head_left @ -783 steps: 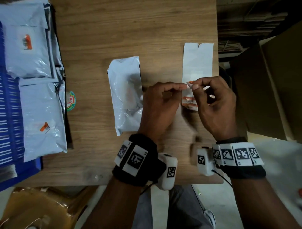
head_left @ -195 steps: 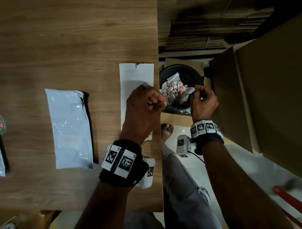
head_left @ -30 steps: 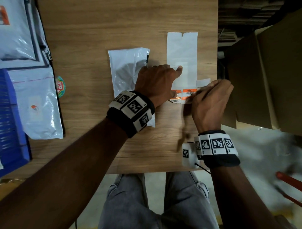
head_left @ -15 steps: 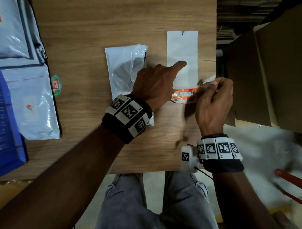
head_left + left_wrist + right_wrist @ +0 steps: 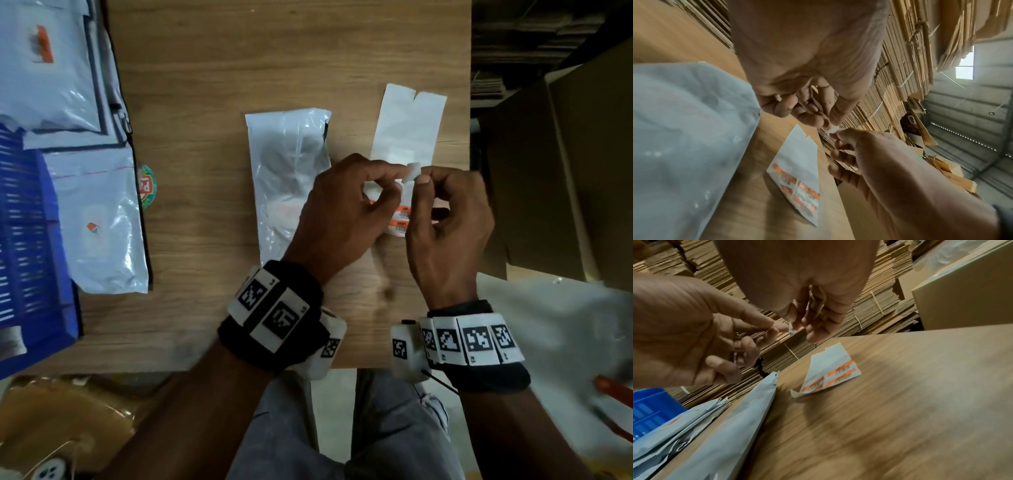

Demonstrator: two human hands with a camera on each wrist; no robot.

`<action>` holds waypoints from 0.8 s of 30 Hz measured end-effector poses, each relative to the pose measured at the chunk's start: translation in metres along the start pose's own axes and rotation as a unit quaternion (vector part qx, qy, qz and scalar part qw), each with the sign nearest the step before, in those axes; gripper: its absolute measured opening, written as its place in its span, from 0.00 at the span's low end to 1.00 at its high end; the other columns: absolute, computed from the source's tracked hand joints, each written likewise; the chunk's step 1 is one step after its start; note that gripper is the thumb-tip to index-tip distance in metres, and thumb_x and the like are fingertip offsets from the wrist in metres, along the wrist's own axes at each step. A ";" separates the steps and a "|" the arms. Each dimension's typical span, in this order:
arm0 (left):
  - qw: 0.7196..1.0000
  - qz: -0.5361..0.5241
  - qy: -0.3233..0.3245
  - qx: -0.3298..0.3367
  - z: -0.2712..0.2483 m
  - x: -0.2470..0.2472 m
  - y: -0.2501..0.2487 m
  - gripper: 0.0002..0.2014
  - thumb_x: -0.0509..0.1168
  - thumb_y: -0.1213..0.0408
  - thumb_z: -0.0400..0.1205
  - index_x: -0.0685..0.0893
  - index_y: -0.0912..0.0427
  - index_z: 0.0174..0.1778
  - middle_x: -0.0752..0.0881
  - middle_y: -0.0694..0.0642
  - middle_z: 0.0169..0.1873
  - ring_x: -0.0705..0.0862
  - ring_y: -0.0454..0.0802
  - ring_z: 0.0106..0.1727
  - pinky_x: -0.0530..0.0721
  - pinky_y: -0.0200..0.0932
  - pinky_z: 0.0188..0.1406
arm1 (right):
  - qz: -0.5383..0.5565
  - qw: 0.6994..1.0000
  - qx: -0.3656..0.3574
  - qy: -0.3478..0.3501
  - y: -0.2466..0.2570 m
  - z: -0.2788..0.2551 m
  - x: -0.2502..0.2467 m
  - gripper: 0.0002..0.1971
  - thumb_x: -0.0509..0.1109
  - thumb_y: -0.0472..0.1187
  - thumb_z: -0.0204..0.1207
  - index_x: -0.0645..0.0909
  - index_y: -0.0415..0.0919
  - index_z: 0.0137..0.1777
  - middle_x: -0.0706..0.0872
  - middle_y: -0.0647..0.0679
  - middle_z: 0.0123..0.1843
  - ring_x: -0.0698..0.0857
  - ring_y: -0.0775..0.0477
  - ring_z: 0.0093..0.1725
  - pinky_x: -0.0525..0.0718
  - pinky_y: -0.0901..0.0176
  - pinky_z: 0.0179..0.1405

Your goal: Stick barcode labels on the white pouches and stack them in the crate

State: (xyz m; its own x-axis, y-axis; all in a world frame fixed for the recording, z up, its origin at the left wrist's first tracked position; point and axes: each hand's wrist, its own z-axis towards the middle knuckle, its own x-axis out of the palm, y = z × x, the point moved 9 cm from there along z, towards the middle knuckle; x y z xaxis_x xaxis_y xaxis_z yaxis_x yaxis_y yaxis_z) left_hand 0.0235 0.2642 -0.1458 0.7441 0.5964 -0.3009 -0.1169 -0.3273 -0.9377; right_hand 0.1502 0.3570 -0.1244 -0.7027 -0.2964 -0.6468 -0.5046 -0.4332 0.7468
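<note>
A small white label [image 5: 412, 170] is pinched from both sides, by my left hand [image 5: 406, 171] and my right hand [image 5: 422, 176], a little above the table. Its printed face is not visible. Under the hands lies the white label sheet [image 5: 407, 130] with orange barcode labels [image 5: 400, 219] at its near end. A white pouch [image 5: 287, 164] lies flat just left of the sheet, partly under my left hand. The left wrist view shows the label [image 5: 831, 130] between the fingertips above the sheet [image 5: 797, 155]. The right wrist view shows the label [image 5: 791, 331] too.
A blue crate [image 5: 27, 240] stands at the table's left edge, with labelled pouches [image 5: 99, 222] lying over it and beside it. A round sticker [image 5: 147, 185] is on the table [image 5: 239, 68]. A large cardboard box [image 5: 565, 171] stands off the right edge.
My left hand has lifted off the label sheet and joined the right hand. Both now pinch the small white label that the right hand peeled away.
</note>
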 end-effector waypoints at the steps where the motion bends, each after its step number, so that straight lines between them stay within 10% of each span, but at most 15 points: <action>1: 1.000 -0.012 0.003 -0.007 0.000 -0.001 0.001 0.12 0.70 0.65 0.82 0.92 0.56 0.60 0.89 0.45 0.46 0.87 0.37 0.45 0.85 0.37 0.49 | 0.003 1.000 -0.013 0.001 0.005 0.000 0.001 0.08 0.66 0.39 0.88 0.86 0.36 0.53 0.81 0.48 0.49 0.80 0.60 0.46 0.77 0.74 0.41; 7: 0.995 -0.081 -0.019 -0.054 -0.001 -0.019 0.008 0.09 0.70 0.69 0.84 0.93 0.58 0.57 0.92 0.44 0.46 0.88 0.32 0.43 0.82 0.28 0.46 | 0.007 0.997 -0.054 0.047 0.023 -0.004 0.012 0.09 0.67 0.36 0.88 0.88 0.38 0.60 0.83 0.47 0.54 0.80 0.67 0.51 0.79 0.76 0.42; 11: 0.993 -0.088 -0.034 -0.075 -0.007 -0.030 0.013 0.09 0.70 0.69 0.84 0.93 0.57 0.57 0.90 0.43 0.43 0.84 0.29 0.34 0.77 0.23 0.39 | 0.012 0.994 -0.059 0.090 0.033 -0.006 0.022 0.13 0.64 0.35 0.88 0.87 0.40 0.65 0.84 0.46 0.56 0.84 0.53 0.54 0.82 0.70 0.42; 24: 0.988 -0.126 -0.047 -0.072 -0.012 -0.056 0.026 0.11 0.70 0.72 0.83 0.91 0.60 0.59 0.90 0.47 0.44 0.85 0.34 0.37 0.82 0.31 0.41 | 0.027 0.988 -0.070 0.132 0.049 -0.012 0.043 0.25 0.55 0.29 0.78 0.87 0.38 0.69 0.86 0.44 0.55 0.86 0.47 0.54 0.85 0.52 0.50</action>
State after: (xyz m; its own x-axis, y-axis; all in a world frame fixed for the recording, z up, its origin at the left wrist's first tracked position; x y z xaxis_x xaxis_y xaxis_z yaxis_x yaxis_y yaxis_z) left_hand -0.0137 0.2134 -0.1508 0.6730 0.7351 -0.0816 0.1651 -0.2570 -0.9522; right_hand 0.1015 0.3129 -0.1175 -0.5623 -0.5261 -0.6380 -0.3828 -0.5183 0.7648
